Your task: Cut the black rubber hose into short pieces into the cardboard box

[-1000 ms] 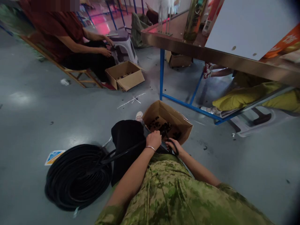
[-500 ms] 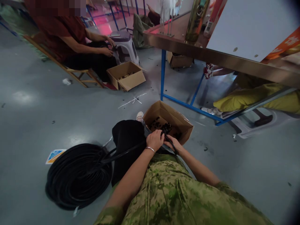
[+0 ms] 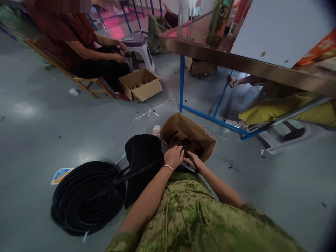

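My left hand (image 3: 174,157) is closed around a black rubber-like strip (image 3: 143,170). The strip runs back across my dark-trousered leg to a big flat coil (image 3: 88,197) of the same material on the floor. Close beside it, my right hand (image 3: 193,161) is closed on a dark, curved length that looks like the same strip; whether a tool is also in its fingers is hidden. Both hands meet over the near edge of an open cardboard box (image 3: 203,134), in which small black pieces (image 3: 187,142) lie scattered.
At the upper left, a person in a dark red shirt (image 3: 81,43) sits on a wooden chair behind another open box (image 3: 148,92). A table (image 3: 204,52) with a blue frame stands ahead right. Someone's yellow-clad leg (image 3: 273,108) is beneath it. White string (image 3: 150,111) lies on the floor.
Both hands stay over the box with almost no movement. Under the table, a red shoe has shifted slightly. The view has moved a little.
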`<state>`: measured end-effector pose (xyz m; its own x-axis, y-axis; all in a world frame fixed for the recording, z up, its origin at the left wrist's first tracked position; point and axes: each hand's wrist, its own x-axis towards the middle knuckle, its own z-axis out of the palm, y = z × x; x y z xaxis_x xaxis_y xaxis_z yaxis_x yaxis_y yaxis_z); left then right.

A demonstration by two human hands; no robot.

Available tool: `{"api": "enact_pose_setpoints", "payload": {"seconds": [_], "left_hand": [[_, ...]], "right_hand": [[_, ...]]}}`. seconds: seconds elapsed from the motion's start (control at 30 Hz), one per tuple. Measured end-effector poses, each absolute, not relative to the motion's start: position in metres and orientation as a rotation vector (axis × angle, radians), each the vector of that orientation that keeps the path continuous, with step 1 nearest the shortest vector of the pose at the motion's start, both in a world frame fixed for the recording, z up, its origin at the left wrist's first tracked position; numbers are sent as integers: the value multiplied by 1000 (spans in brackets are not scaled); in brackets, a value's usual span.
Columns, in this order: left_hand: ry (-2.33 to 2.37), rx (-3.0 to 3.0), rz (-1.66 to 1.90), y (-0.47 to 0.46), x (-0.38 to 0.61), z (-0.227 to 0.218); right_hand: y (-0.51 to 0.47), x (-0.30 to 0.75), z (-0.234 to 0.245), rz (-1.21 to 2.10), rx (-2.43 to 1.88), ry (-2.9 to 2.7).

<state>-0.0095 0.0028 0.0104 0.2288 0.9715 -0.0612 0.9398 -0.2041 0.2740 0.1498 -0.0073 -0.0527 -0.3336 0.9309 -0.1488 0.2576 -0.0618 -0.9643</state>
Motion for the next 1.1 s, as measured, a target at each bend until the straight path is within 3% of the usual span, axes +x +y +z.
{"api": "enact_pose_setpoints", "payload": {"seconds": [0.33,1.1], "left_hand": [[1735,2261,52,6,-10,9],[1769,2242,-25,10,-7,6]], "right_hand": [[-12,144,-64,1437,-1325,-1548],[-25,140,-67,1113,-1541,-1705]]}}
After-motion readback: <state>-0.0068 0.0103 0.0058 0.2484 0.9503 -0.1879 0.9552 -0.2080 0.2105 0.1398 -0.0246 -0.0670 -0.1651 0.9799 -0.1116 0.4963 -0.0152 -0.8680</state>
